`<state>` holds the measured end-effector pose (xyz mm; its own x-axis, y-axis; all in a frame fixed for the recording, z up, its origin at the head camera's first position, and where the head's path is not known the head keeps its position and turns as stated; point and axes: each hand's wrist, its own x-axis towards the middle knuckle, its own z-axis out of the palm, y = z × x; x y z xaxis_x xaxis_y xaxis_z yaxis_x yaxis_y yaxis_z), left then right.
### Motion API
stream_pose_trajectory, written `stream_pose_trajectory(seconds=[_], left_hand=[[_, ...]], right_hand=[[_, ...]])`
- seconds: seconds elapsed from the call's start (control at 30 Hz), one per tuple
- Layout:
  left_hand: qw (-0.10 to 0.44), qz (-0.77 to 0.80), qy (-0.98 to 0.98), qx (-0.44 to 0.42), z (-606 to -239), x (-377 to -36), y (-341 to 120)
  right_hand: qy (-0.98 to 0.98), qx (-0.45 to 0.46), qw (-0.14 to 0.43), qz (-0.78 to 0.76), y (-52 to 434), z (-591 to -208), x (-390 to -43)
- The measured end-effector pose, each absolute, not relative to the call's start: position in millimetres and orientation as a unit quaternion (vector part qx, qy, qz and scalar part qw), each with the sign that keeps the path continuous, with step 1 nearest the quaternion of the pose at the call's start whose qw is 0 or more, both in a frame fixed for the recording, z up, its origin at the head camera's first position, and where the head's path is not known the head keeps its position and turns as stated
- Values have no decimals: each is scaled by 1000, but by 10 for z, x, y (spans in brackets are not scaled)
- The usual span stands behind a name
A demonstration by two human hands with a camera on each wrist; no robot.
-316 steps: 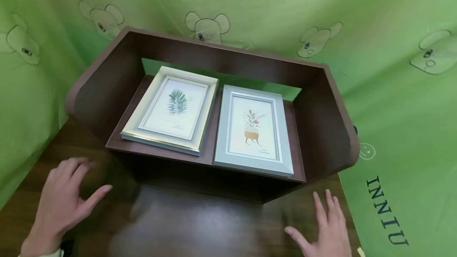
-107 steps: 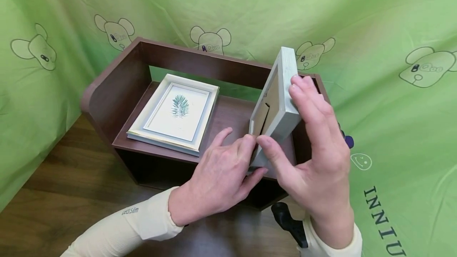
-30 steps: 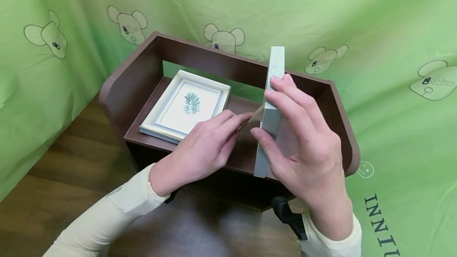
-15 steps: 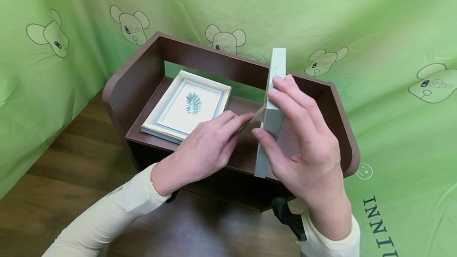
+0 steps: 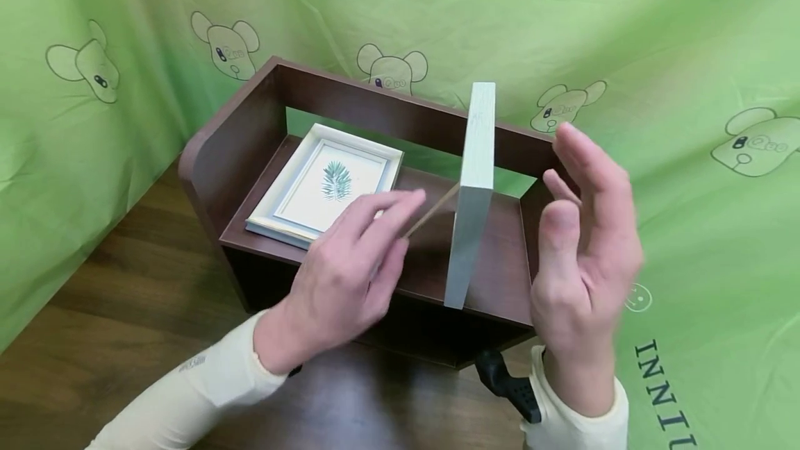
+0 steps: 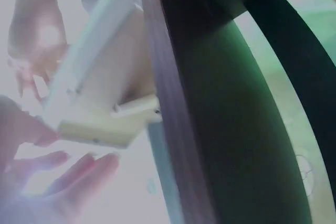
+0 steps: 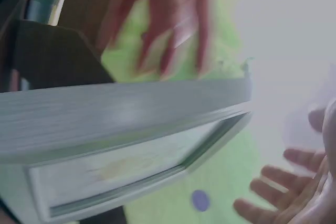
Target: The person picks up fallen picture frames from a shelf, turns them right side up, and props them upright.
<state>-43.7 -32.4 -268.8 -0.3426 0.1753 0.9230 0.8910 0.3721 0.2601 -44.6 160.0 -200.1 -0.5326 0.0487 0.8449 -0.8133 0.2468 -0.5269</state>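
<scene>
A pale grey picture frame [image 5: 471, 214] stands upright, edge-on to the head camera, on the right half of the brown shelf [image 5: 500, 255]. Its thin backing stand [image 5: 431, 212] juts out to the left. My left hand [image 5: 346, 269] hovers at the stand's free end, fingers parted; in the left wrist view the fingertips [image 6: 107, 165] sit just off the panel. My right hand [image 5: 590, 262] is raised to the right of the frame, apart from it, fingers loosely bent and holding nothing. On the shelf's left half a cream-gold picture frame [image 5: 334, 179] with a green leaf print lies face up.
Raised side panels [image 5: 231, 130] and a back rail [image 5: 375, 99] enclose the shelf top. Green printed fabric [image 5: 400, 12] hangs behind and on both sides. A wood-grain surface [image 5: 112, 311] lies beneath. A black device [image 5: 509, 384] is strapped at my right wrist.
The grey picture frame was raised from lying flat to standing, and its stand swung out. In the last half second my right hand let go and moved right; my left fingers loosened from the stand.
</scene>
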Motion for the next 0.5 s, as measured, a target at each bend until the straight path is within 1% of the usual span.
stream_pose_trajectory(seconds=[0.07, 0.1, 0.13, 0.17, 0.23, 0.3, 0.37, 0.43, 0.5], left_hand=[[513, -395, -646, -404, -2693, -350, -278], [545, -376, -620, -421, -2712, -313, -247], [569, -351, -601, -437, -2740, -281, -214], [582, -325, -592, -453, -2775, -249, -182], [577, -277, -601, -479, -2862, -189, -121], [557, -248, -627, -485, -2942, -129, -65], [529, -241, -659, -477, -2997, -63, -21], [503, -249, -684, -466, -3030, -9, 13], [477, -261, -704, -456, -3054, 34, 40]], right_hand=[[-715, 236, 347, 559, 1619, -2020, -459], [-728, 218, 321, 565, 1634, -2034, -476], [-740, 200, 296, 570, 1651, -2054, -501], [-750, 183, 268, 576, 1668, -2078, -527], [-772, 153, 212, 580, 1701, -2130, -588], [-779, 132, 148, 595, 1719, -2186, -651], [-773, 132, 90, 614, 1722, -2253, -721], [-771, 128, 48, 622, 1720, -2305, -782], [-769, 127, 26, 626, 1714, -2340, -825]])
